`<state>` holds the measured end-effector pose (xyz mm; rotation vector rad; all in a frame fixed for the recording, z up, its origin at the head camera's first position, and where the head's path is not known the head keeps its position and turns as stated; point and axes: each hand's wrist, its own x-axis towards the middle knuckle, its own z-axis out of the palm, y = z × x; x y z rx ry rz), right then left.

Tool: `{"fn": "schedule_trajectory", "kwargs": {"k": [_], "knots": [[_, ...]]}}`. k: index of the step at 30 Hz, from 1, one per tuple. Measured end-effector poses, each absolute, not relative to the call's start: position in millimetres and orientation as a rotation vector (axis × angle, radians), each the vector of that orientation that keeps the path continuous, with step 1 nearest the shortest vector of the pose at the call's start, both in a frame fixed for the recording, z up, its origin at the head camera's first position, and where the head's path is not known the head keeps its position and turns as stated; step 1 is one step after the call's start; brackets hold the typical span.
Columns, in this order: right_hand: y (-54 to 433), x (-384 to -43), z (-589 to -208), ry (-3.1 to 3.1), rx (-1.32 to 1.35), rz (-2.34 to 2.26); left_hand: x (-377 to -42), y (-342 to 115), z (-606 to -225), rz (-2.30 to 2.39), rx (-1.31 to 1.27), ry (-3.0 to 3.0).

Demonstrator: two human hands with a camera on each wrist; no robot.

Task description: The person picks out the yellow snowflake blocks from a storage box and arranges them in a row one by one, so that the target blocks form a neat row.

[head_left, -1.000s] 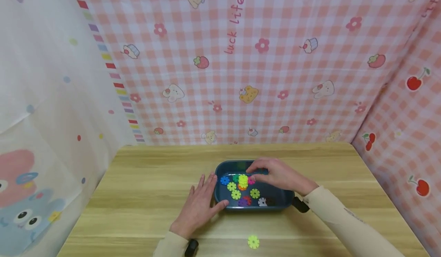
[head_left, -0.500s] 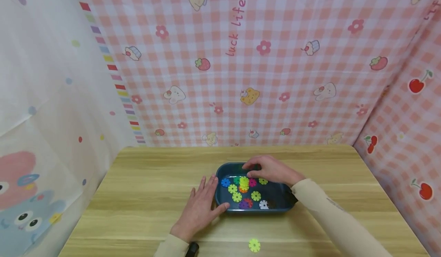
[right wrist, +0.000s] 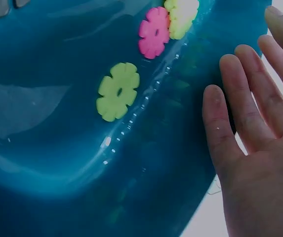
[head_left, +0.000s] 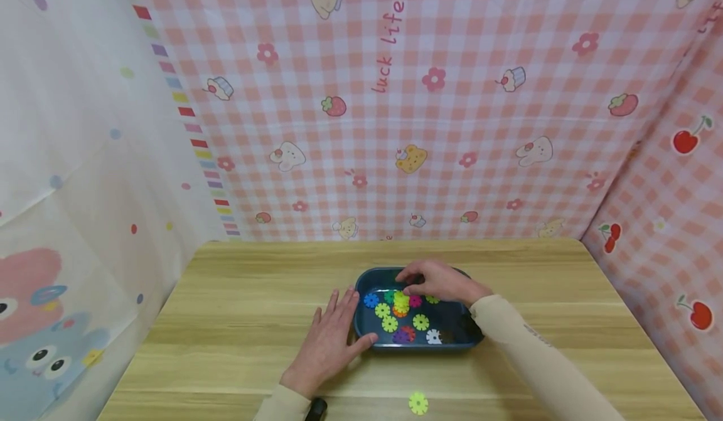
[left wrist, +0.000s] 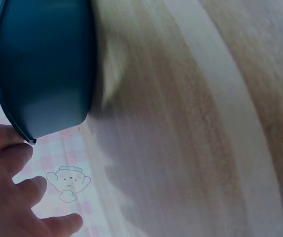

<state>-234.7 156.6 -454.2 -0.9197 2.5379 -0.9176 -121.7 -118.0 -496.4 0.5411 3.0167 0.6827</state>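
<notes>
A dark blue-green plastic basin (head_left: 418,347) stands on the wooden table, with several notched plastic snowflake discs in it. My left hand (head_left: 326,339) lies at its left end, fingers straight and fingertips at the rim. Over the far side hovers my right hand (head_left: 440,281), its thumb close to a pile of yellow-green discs (head_left: 401,302). In the right wrist view the fingers of the right hand (right wrist: 260,118) stretch along the basin's wall with nothing between them. Beside them lie a yellow-green disc (right wrist: 118,92) and a pink disc (right wrist: 154,32).
One yellow-green disc (head_left: 418,403) lies on the table in front of the basin. Blue (head_left: 371,300), purple (head_left: 401,335) and white discs (head_left: 433,336) are spread inside the basin. Pink checked cloth (head_left: 361,126) hangs behind the wooden table (head_left: 254,289).
My right hand has shifted a little left over the basin, and a yellow-green disc right of the pink one now shows. The left hand stays at the rim.
</notes>
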Motion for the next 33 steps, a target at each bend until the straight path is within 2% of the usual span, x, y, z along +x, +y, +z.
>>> {"fn": "schedule_trajectory", "kwargs": {"k": [21, 33], "knots": [[152, -235, -473, 2.462, -0.816, -0.849, -126, -121, -498, 0.648, 0.593, 2.988], [152, -233, -484, 2.538, -0.911, -0.804, -124, -120, -497, 0.659, 0.583, 2.984]]}}
